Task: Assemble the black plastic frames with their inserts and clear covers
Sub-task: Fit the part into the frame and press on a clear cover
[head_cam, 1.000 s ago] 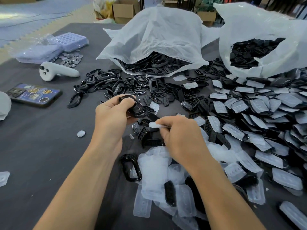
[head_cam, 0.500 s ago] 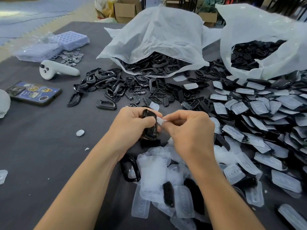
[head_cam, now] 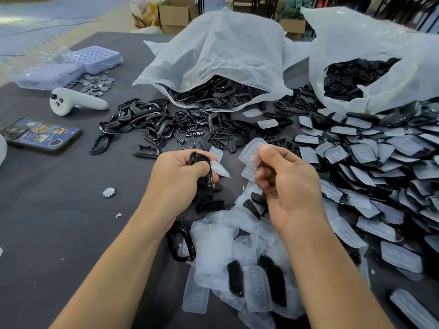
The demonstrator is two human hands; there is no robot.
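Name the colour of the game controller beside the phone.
The controller is white with dark buttons; the head view shows it.

At centre of the picture, a glossy black frame (head_cam: 206, 173) stands on edge in the left hand (head_cam: 179, 178); just right of it, the right hand (head_cam: 288, 184) pinches a dimpled clear cover (head_cam: 250, 154).

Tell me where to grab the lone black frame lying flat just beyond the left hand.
Best pinch the lone black frame by its near long rail, from above: it lies flat, apart from the heap of frames, and its open window should let a fingertip hook inside that rail.
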